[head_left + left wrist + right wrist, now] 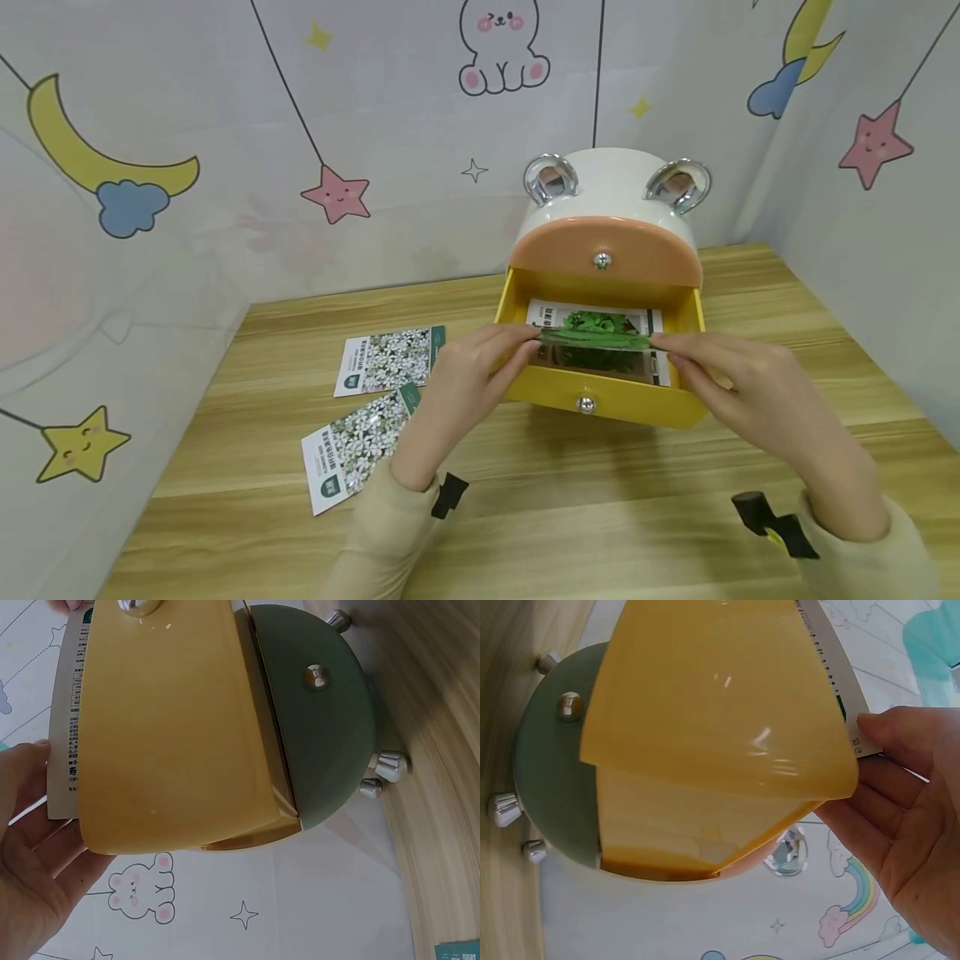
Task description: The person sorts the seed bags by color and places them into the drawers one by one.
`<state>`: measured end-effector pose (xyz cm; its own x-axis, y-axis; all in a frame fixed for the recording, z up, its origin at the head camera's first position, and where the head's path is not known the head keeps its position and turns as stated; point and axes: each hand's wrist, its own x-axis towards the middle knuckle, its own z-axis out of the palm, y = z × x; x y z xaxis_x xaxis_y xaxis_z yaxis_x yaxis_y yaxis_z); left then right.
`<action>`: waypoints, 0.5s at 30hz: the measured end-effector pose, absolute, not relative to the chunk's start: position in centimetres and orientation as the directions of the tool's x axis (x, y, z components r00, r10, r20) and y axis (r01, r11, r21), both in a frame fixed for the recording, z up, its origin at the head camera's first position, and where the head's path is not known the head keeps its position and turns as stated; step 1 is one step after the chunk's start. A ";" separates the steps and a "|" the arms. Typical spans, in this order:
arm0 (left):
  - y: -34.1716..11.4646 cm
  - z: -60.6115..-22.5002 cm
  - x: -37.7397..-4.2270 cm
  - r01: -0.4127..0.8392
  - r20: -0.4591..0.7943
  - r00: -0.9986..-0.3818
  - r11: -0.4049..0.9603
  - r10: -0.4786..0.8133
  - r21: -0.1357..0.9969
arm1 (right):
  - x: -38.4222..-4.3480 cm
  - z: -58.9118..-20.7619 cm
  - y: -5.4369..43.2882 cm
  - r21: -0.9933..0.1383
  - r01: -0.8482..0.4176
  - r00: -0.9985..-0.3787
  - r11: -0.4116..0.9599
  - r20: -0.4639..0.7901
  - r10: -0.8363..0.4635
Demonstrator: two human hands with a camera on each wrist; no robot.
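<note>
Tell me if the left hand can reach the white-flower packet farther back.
Probably yes: that white-flower packet lies nearby, uncovered, though the left hand must first release the green packet.

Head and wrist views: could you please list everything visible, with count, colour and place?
Wooden table: one, brown, across lower head view
Cartoon wall covering: one, mostly white, behind table
Eared cabinet: one, white top, on table
Ears: two, silver, on cabinet top
Upper drawer: one, orange, below cabinet top
Middle drawer: one, yellow, pulled out
Lower drawer: one, green, below middle drawer
Knobs: three, silver, on drawer fronts
Feet: at least three, silver, under cabinet
White-flower seed packets: two, white and green, left of cabinet
Leafy seed packet: at least one, green, inside middle drawer
Held packet: one, green, over middle drawer
Wrist fittings: two, black, at both wrists
Sleeves: two, cream, on forearms
Left hand: one, bare, pinching held packet
Right hand: one, bare, pinching other end
</note>
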<state>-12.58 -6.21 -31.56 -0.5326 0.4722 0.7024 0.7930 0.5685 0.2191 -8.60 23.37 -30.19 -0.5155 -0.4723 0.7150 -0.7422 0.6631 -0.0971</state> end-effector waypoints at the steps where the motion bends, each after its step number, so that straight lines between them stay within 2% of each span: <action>1: -6.1 -31.6 -12.7 0.788 0.697 -0.541 0.573 0.471 0.225 | -8.7 -30.3 23.4 -0.102 -0.742 -0.520 0.662 0.712 -0.473; 15: -4.5 -31.5 -14.0 0.753 0.651 -0.596 0.608 0.469 0.251 | -9.4 -30.8 24.0 -0.123 -0.666 -0.610 0.736 0.658 -0.442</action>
<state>-13.97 -4.45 -31.52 -0.5963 0.4694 0.6512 0.7530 0.6082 0.2512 -9.39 24.00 -30.76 -0.6099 -0.4423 0.6575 -0.6658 0.7360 -0.1226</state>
